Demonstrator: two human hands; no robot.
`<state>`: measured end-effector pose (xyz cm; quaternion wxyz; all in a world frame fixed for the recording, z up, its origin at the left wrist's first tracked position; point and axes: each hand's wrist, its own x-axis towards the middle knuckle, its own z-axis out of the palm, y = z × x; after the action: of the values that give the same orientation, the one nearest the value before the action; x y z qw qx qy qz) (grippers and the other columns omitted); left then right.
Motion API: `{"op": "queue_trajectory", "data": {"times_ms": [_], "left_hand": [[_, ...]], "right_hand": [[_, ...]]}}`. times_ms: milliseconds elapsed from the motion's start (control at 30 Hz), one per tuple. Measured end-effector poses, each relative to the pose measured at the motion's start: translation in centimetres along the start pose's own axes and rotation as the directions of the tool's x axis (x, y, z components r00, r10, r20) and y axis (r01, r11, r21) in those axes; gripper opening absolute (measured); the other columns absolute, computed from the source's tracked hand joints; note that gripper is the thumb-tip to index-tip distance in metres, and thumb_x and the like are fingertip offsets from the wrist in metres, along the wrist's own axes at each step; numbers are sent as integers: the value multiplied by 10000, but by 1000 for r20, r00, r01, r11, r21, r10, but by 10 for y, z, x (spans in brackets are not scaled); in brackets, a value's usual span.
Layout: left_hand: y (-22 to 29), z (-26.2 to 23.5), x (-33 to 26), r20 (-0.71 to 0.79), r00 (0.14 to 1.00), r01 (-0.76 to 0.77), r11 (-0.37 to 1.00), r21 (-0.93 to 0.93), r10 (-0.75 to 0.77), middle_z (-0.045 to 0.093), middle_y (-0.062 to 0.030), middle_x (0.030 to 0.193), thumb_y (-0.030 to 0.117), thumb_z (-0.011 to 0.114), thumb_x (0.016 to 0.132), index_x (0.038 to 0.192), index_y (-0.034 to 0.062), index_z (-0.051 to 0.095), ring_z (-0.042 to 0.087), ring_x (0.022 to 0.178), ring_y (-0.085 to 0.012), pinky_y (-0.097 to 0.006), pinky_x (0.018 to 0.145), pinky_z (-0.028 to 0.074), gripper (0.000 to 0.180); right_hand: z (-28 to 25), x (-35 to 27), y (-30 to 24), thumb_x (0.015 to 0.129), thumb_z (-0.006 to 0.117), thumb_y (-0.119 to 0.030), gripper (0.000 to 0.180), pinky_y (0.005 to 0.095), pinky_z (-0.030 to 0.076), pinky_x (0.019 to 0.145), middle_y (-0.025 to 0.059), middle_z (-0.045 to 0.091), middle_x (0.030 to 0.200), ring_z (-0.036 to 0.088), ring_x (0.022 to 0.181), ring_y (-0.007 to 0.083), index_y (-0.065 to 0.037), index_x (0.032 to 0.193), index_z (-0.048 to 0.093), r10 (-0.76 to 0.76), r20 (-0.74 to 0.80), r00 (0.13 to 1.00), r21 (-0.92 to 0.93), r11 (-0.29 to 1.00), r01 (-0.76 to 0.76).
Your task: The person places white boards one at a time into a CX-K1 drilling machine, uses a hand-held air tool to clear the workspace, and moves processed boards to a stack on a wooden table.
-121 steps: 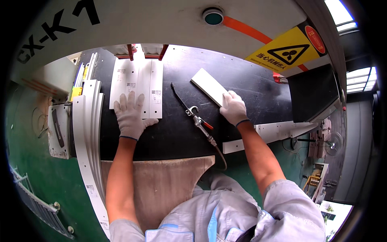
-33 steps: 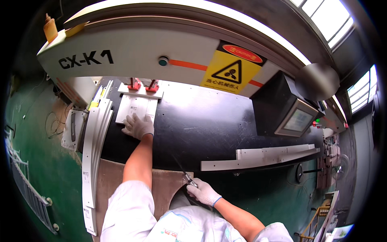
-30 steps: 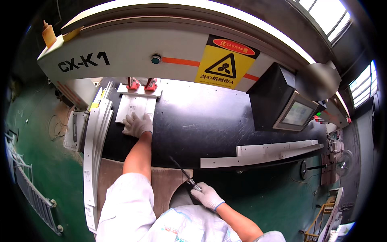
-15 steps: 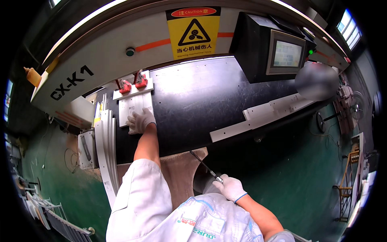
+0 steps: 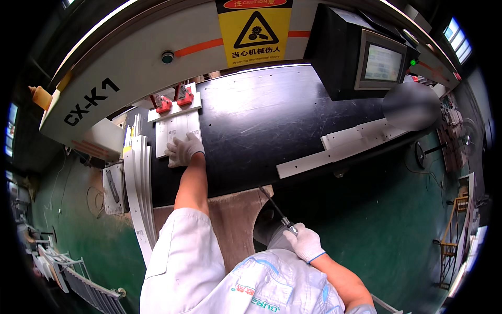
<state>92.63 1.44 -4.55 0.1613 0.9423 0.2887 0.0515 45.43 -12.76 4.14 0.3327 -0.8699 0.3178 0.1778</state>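
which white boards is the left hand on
The short boards in front of the red clamps: the left hand rests on their near end. The left stack and right-hand boards have no hand on them.

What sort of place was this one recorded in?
Most likely a factory workshop: a large machine beam with a control screen and a yellow warning sign spans a black worktable, where drilled white panels lie under the left hand.

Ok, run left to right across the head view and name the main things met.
Yellow-orange bottle → stack of long white strips → left hand on white panels → right hand gripping an air gun → screen.
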Motion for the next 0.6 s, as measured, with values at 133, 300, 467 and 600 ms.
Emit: {"op": "queue_trajectory", "data": {"times_ms": [133, 300, 467, 600], "left_hand": [[2, -6, 0, -3, 1000, 10, 1000, -5, -10, 366, -80, 1741, 608, 548, 980, 1572, 227, 564, 220, 1647, -307, -733, 1273, 138, 704], [6, -17, -7, 50, 999, 14, 1000, 16, -15, 355, -81, 1748, 609, 545, 984, 1584, 226, 553, 212, 1654, -303, -723, 1283, 128, 712], [6, -14, -3, 62, 998, 18, 1000, 8, -19, 343, -86, 1756, 614, 549, 982, 1602, 220, 535, 189, 1665, -313, -726, 1286, 114, 736], [5, -16, -1, 72, 997, 21, 1000, 11, -22, 329, -94, 1756, 690, 586, 943, 1614, 211, 511, 185, 1665, -314, -728, 1287, 113, 828]], "right_hand": [[-2, 5, 5, 1018, 686, -499, 480, 568, 558, 819, 252, 741, 904, 723, 920, 481, -38, 1139, 626, 42, -22, 999, 64, 997, -40], [0, 7, 1, 1011, 696, -484, 457, 567, 553, 826, 263, 729, 907, 716, 928, 487, -43, 1114, 634, -31, 36, 999, 89, 996, 27], [3, 11, -2, 1005, 702, -486, 458, 566, 554, 820, 264, 724, 898, 715, 920, 489, -38, 1072, 640, -71, 100, 992, 78, 995, 63], [3, 11, -2, 1003, 702, -493, 465, 562, 555, 805, 263, 722, 887, 716, 907, 488, -35, 1057, 643, -73, 120, 990, 79, 995, 64]]}}
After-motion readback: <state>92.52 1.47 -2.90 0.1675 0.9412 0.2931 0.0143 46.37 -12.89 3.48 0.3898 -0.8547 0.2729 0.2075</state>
